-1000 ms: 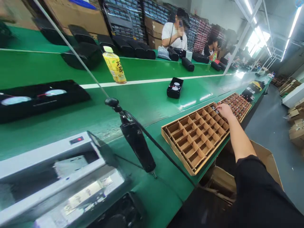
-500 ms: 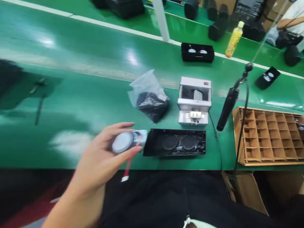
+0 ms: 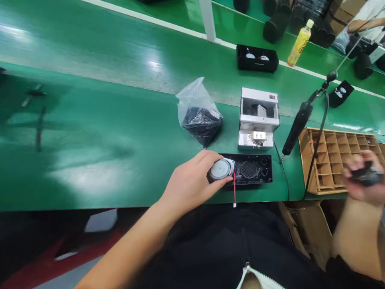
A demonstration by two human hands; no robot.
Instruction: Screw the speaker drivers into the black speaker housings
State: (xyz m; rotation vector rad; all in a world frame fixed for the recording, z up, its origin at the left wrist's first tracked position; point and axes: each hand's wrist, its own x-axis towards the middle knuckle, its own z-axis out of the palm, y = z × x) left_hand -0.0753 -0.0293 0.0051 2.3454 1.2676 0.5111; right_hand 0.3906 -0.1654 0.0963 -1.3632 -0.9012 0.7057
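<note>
My left hand (image 3: 189, 182) grips a round speaker driver (image 3: 221, 169) with a grey cone and a red wire (image 3: 234, 192), setting it on the left end of a black speaker housing (image 3: 251, 173) near the table's front edge. My right hand (image 3: 362, 180) is blurred at the right, over a wooden compartment tray (image 3: 325, 160), closed around a small dark part (image 3: 365, 176). A black electric screwdriver (image 3: 296, 127) hangs on a cable between the housing and the tray.
A grey screw feeder box (image 3: 258, 118) and a plastic bag of dark parts (image 3: 200, 116) sit behind the housing. Further back are another black housing (image 3: 256, 58), a yellow bottle (image 3: 297, 38), a white post (image 3: 207, 20) and black speakers. A cardboard box (image 3: 303, 230) stands below the table.
My left hand carried the speaker driver rightward onto the black housing. My right hand came into view over the tray holding a dark part. The view swung from the tray back to the workstation.
</note>
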